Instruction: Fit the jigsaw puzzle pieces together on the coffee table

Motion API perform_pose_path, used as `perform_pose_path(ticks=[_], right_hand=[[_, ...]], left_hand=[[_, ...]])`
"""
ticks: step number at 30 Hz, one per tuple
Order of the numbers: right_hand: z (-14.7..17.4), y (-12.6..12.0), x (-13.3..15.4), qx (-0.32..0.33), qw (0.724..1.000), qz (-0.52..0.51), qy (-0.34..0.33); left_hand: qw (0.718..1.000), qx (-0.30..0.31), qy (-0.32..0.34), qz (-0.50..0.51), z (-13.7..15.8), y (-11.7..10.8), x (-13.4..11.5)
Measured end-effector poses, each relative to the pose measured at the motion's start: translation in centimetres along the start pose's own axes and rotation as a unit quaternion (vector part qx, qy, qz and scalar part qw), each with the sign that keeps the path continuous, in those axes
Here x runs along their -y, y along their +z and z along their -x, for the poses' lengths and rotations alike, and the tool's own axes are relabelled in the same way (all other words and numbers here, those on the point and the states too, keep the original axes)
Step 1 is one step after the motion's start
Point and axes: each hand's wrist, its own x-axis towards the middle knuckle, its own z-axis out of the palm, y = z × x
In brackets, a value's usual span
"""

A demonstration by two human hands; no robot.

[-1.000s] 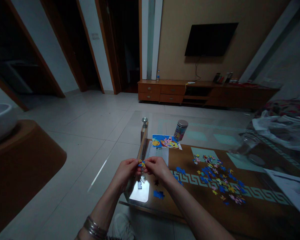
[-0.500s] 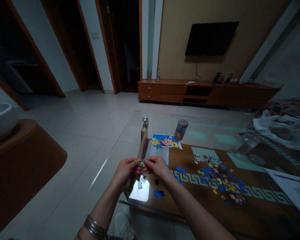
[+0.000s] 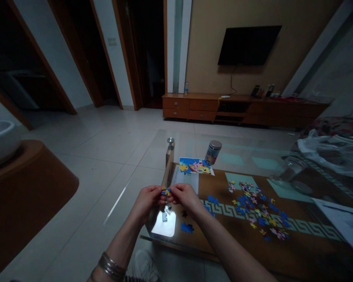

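Observation:
Between my fingertips is a small cluster of jigsaw puzzle pieces (image 3: 165, 191), yellow, blue and red. My left hand (image 3: 149, 197) pinches its left side, and my right hand (image 3: 184, 196) grips its right side. Both hands are above the left end of the glass table (image 3: 223, 243). Below them lie a few loose pieces (image 3: 164, 217) on a bright reflection. Joined blue pieces (image 3: 187, 227) rest by my right forearm. A large scatter of puzzle pieces (image 3: 259, 207) spreads to the right. How the held pieces interlock is too small to make out.
Behind my hands lies a colourful cartoon picture sheet (image 3: 194, 166), with a printed tin (image 3: 213, 152) at its corner. A clear jar (image 3: 291, 169) lies on its side near a plastic bag (image 3: 332, 152). Papers (image 3: 344, 223) sit at the right edge. A TV cabinet (image 3: 202, 106) stands beyond.
The held pieces have tilted slightly, showing more yellow. Both hands stay almost in the same place, and the things on the table have not moved.

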Motion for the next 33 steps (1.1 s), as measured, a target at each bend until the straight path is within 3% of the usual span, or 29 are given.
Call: perform_pose_path(ticks=[26,33], right_hand=[[0.31,0.22,0.09,-0.002,1.000,0.009,-0.020],[0.04,0.01,-0.31,-0.010,0.998,0.016,-0.053]], left_hand=[[1.000,0.008,-0.006,-0.002,0.11,0.26,-0.12],[0.999,-0.008,0.039,-0.001,-0.20,0.19,0.22]])
